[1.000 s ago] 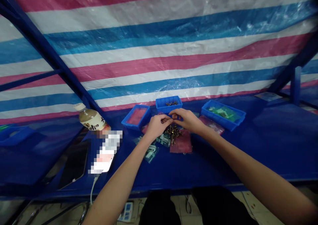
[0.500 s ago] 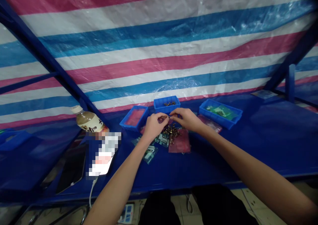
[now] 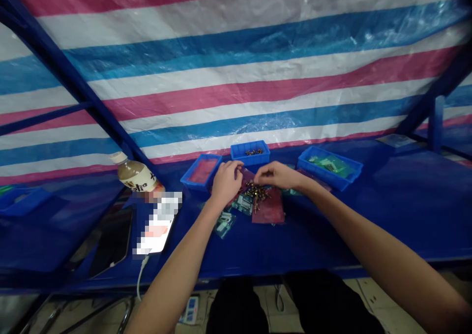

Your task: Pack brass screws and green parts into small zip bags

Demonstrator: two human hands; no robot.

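A loose pile of small brass-coloured metal parts [image 3: 257, 191], possibly screws, lies partly on a flat red plastic bag [image 3: 269, 209]. My right hand [image 3: 277, 175] is at the far edge of this pile, palm down, its fingertips drawn together; anything between them is too small to make out. To the left of the pile, my left hand [image 3: 226, 181] is held with curved fingers and the thumb apart from them, with nothing visible in it. Small clear-green packets [image 3: 224, 223] with pale pieces inside lie below and beside my left hand.
Behind my hands stand a blue tray of brass parts [image 3: 250, 151], a blue tray with red bags [image 3: 201, 171] and a blue tray with green packets [image 3: 330, 168]. On the left are a drink bottle [image 3: 138, 176], a phone with a cable [image 3: 158, 228] and a dark tablet-like device [image 3: 112, 243].
My hands met above the pile around a tiny dark piece; now they are apart. The left moved left and its fingers parted, while the right came down to the pile.
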